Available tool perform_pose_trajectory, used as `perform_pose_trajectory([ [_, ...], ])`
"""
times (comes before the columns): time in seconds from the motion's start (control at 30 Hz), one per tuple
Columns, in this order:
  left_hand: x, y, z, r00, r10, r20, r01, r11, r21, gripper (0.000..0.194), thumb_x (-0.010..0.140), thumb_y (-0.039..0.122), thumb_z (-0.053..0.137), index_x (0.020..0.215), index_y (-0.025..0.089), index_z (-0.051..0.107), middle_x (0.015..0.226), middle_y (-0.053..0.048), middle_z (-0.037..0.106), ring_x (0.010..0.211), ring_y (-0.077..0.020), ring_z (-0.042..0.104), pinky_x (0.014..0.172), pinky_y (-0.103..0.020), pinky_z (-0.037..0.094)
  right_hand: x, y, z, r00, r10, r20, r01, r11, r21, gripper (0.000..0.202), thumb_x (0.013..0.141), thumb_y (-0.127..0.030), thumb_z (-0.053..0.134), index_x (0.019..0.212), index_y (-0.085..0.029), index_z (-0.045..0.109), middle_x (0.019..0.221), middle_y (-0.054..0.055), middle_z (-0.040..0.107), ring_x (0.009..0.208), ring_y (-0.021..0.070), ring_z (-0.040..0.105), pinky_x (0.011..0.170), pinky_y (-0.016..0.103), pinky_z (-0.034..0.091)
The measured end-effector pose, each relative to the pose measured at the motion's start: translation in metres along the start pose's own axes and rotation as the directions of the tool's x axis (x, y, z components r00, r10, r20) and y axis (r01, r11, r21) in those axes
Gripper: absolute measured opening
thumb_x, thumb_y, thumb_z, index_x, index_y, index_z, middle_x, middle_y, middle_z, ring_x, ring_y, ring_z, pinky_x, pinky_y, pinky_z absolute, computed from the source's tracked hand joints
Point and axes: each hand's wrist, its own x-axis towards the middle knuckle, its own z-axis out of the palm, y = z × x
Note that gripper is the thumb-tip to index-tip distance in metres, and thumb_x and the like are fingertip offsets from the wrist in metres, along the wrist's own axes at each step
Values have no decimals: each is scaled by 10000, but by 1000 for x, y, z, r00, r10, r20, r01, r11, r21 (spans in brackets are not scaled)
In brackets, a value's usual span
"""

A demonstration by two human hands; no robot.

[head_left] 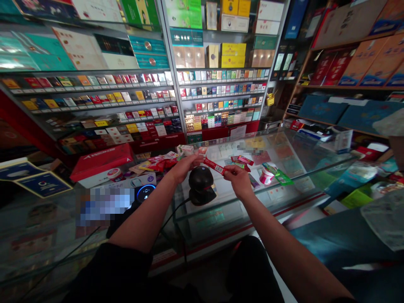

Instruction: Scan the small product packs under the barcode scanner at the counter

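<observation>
A narrow red packet point(217, 167) with a white barcode patch is stretched between my two hands above the glass counter. My right hand point(239, 181) pinches its right end between thumb and fingers. At the other end, the fingers of my left hand point(187, 166) are closed on the packet, partly hidden behind the thumb side. Just below the packet stands a black round-headed barcode scanner point(201, 181) on a base, its cable running toward me. A white-and-pink tub point(267, 176), a green packet point(284, 179) and small pink-red packets point(245, 160) lie right of my right hand.
On the left are a red box point(102, 163), piled snack packets point(161, 163), a blurred-out screen point(105, 206) and a device with a blue glowing ring point(145, 192). Shelves of cigarette packs point(139, 94) rise behind the glass counter point(217, 235). A person's clothed leg point(334, 229) is at right.
</observation>
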Motion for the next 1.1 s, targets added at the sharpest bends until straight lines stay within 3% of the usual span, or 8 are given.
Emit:
perform_pose_trajectory([
  [0.3, -6, 6, 12, 997, -61, 51, 65, 994, -82, 599, 808, 692, 759, 1069, 152, 779, 1123, -156, 797, 1181, -319, 689, 1085, -448, 481, -19, 1, -9, 996, 88, -14, -83, 978, 192, 288, 703, -419, 833, 823, -189, 706, 816, 37, 758, 772, 167, 705, 709, 290, 598],
  [0.43, -7, 4, 11, 996, -80, 36, 84, 991, -102, 641, 800, 715, 747, 1086, 141, 772, 1109, -170, 795, 1156, -335, 702, 1025, -452, 512, -30, 4, -21, 991, 94, -93, -78, 983, 166, 294, 685, -420, 837, 798, -194, 686, 790, 36, 753, 764, 178, 709, 740, 326, 610],
  [0.53, -9, 1, 6, 998, -63, -18, 61, 993, -100, 664, 802, 746, 719, 1069, 140, 771, 1087, -168, 796, 1108, -330, 721, 983, -440, 521, -38, 12, -38, 982, 93, -162, -83, 994, 69, 281, 698, -441, 802, 791, -203, 684, 797, 54, 765, 768, 214, 724, 750, 364, 611],
  [0.63, -16, -5, 2, 994, -32, -103, 22, 995, -94, 660, 811, 763, 695, 1038, 147, 764, 1061, -154, 800, 1081, -314, 732, 952, -414, 518, -45, 21, -59, 967, 79, -242, -121, 979, -164, 244, 737, -445, 728, 808, -212, 718, 803, 75, 781, 753, 257, 730, 742, 394, 587],
  [0.77, -29, -18, 0, 967, -19, -254, -5, 996, -93, 643, 811, 751, 687, 1026, 147, 748, 1017, -135, 802, 995, -287, 738, 883, -383, 508, -52, 29, -77, 946, -34, -323, -146, 844, -517, 220, 769, -429, 649, 796, -234, 749, 809, 88, 789, 785, 289, 720, 765, 397, 522],
  [0.97, -44, -37, 2, 921, -45, -386, 12, 996, -87, 641, 805, 733, 674, 1006, 130, 756, 993, -145, 793, 936, -284, 727, 812, -371, 495, -55, 36, -81, 931, -110, -349, -156, 743, -651, 278, 792, -458, 595, 839, -229, 746, 840, 117, 778, 767, 294, 693, 742, 397, 490],
  [1.1, -48, -42, 1, 911, -59, -408, 23, 995, -94, 611, 793, 713, 693, 996, 141, 761, 976, -135, 786, 935, -279, 720, 797, -362, 487, -58, 37, -83, 911, -269, -313, -44, 690, -722, 325, 825, -470, 603, 932, -189, 727, 969, 163, 758, 789, 284, 670, 817, 426, 512],
])
